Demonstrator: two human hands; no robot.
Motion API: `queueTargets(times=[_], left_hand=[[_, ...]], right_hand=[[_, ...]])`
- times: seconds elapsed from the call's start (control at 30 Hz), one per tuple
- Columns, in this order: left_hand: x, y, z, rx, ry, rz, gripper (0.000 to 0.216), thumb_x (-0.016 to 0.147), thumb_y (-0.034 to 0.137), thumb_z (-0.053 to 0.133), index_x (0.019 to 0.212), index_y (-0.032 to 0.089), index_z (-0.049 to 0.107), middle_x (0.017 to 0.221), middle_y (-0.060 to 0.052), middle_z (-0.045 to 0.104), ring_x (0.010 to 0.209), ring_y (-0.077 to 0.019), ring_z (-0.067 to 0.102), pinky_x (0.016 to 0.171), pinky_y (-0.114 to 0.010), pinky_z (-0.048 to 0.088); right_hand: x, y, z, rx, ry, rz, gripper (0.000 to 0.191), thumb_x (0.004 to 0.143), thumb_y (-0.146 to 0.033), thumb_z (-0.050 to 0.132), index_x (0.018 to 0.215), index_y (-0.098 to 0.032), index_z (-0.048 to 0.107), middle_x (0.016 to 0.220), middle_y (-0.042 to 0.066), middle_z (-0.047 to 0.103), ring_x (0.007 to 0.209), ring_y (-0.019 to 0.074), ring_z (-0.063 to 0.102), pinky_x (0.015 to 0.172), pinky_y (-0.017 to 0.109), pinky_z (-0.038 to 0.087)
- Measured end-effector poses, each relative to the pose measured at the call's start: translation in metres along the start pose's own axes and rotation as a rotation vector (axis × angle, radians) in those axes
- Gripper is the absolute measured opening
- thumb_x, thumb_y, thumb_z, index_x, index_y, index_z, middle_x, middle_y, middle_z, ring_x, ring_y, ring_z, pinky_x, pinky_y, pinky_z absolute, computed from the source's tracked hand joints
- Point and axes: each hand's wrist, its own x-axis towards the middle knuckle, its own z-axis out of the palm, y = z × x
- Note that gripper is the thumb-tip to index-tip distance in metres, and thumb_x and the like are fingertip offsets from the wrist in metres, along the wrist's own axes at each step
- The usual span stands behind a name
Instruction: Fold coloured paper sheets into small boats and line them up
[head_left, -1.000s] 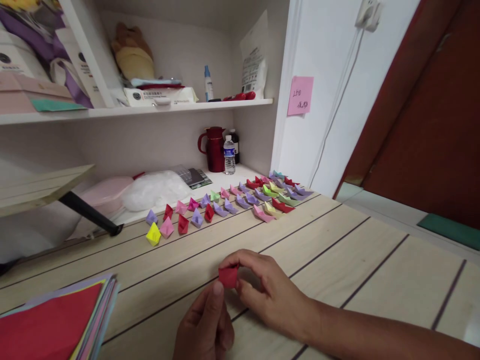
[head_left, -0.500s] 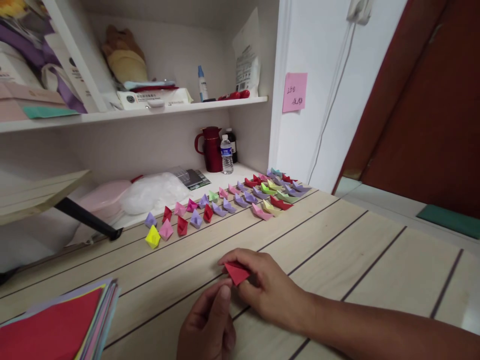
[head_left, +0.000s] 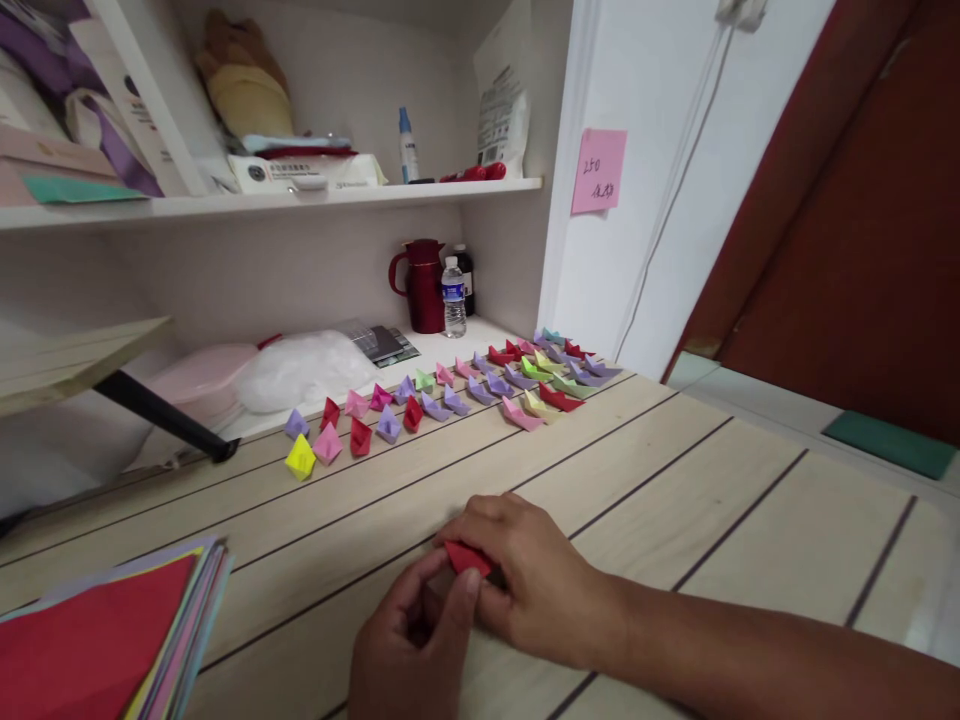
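Observation:
Between my hands, low over the wooden table, is a small piece of folded red paper. My right hand holds it from the right, fingers curled over its far side and thumb beneath. From the left, my left hand pinches its near edge with thumb and forefinger. Part of the paper is hidden behind the fingers. Beyond my hands stand rows of small folded paper boats in red, pink, purple, yellow and green.
At the lower left lies a stack of coloured paper sheets, red on top. A dark red jug and a water bottle stand at the back beneath a white shelf. A black bracket leg reaches the table at left.
My left thumb and forefinger have closed onto the red paper's near side, and the paper is tilted flatter. The camera view has shifted slightly.

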Motion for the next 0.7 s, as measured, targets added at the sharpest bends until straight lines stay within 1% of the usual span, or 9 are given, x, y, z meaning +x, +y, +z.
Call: queueTargets(times=[0.07,0.17,0.2,0.27,0.33,0.47,0.53,0.63,0.7], left_hand=[[0.001,0.002,-0.002,0.086,0.011,0.017,0.035,0.059,0.046,0.080,0.079,0.017,0.077,0.052,0.004,0.050,0.053,-0.0112,0.045,0.052,-0.022,0.039],[0.006,0.003,-0.007,0.039,0.025,-0.048,0.033,0.060,0.045,0.080,0.077,0.017,0.075,0.053,0.003,0.053,0.054,-0.0113,0.048,0.053,-0.022,0.040],[0.008,0.004,-0.009,-0.015,0.006,-0.103,0.034,0.060,0.047,0.081,0.075,0.017,0.073,0.049,0.004,0.050,0.050,-0.0100,0.045,0.050,-0.021,0.038],[0.012,0.007,-0.014,-0.144,-0.080,-0.212,0.039,0.056,0.053,0.082,0.068,0.018,0.068,0.041,0.009,0.038,0.040,-0.0060,0.030,0.041,-0.019,0.024],[0.016,0.010,-0.020,-0.254,-0.178,-0.265,0.044,0.053,0.057,0.082,0.057,0.019,0.059,0.037,0.011,0.029,0.038,-0.0041,0.019,0.039,-0.020,0.015],[0.019,0.014,-0.027,-0.346,-0.269,-0.277,0.054,0.056,0.056,0.081,0.046,0.021,0.041,0.036,0.009,0.032,0.040,-0.0047,0.022,0.042,-0.022,0.021],[0.019,0.015,-0.028,-0.374,-0.291,-0.288,0.054,0.058,0.055,0.080,0.047,0.022,0.040,0.038,0.009,0.032,0.041,-0.0053,0.023,0.043,-0.022,0.023],[0.018,0.015,-0.028,-0.382,-0.300,-0.298,0.052,0.061,0.053,0.080,0.049,0.022,0.040,0.039,0.009,0.032,0.042,-0.0058,0.021,0.044,-0.022,0.023],[0.017,0.016,-0.028,-0.373,-0.314,-0.313,0.052,0.064,0.053,0.078,0.049,0.022,0.039,0.038,0.009,0.031,0.042,-0.0059,0.020,0.045,-0.022,0.022]], right_hand=[[-0.001,-0.001,0.001,-0.032,-0.014,-0.002,0.023,0.072,-0.016,0.059,0.093,-0.022,0.066,0.085,0.003,0.064,0.081,0.0214,0.060,0.077,0.036,0.045],[-0.001,-0.003,0.002,0.013,0.013,0.001,0.028,0.072,-0.015,0.060,0.098,-0.023,0.067,0.089,0.003,0.061,0.083,0.0205,0.060,0.077,0.035,0.047],[0.000,-0.004,0.001,0.063,0.033,-0.004,0.032,0.072,-0.014,0.061,0.102,-0.023,0.067,0.096,0.004,0.061,0.087,0.0205,0.060,0.080,0.035,0.048],[0.001,-0.005,-0.001,0.189,0.083,-0.024,0.039,0.072,-0.011,0.062,0.110,-0.023,0.066,0.112,0.007,0.058,0.103,0.0211,0.058,0.088,0.034,0.048],[0.002,-0.005,-0.004,0.298,0.114,-0.032,0.045,0.075,-0.009,0.061,0.117,-0.023,0.062,0.117,0.007,0.058,0.109,0.0207,0.057,0.094,0.033,0.047],[0.002,-0.004,-0.006,0.389,0.097,0.001,0.044,0.082,-0.013,0.060,0.125,-0.024,0.057,0.105,0.005,0.064,0.095,0.0182,0.063,0.089,0.034,0.052],[0.002,-0.003,-0.006,0.386,0.092,-0.017,0.049,0.081,-0.013,0.063,0.128,-0.024,0.055,0.118,0.007,0.060,0.105,0.0199,0.060,0.095,0.036,0.049],[0.001,-0.002,-0.006,0.366,0.129,-0.054,0.064,0.078,-0.010,0.067,0.137,-0.028,0.048,0.142,0.009,0.043,0.128,0.0239,0.046,0.106,0.040,0.042],[0.002,-0.002,-0.006,0.379,0.128,-0.087,0.065,0.078,-0.009,0.066,0.137,-0.029,0.049,0.141,0.008,0.046,0.129,0.0231,0.046,0.106,0.039,0.041]])
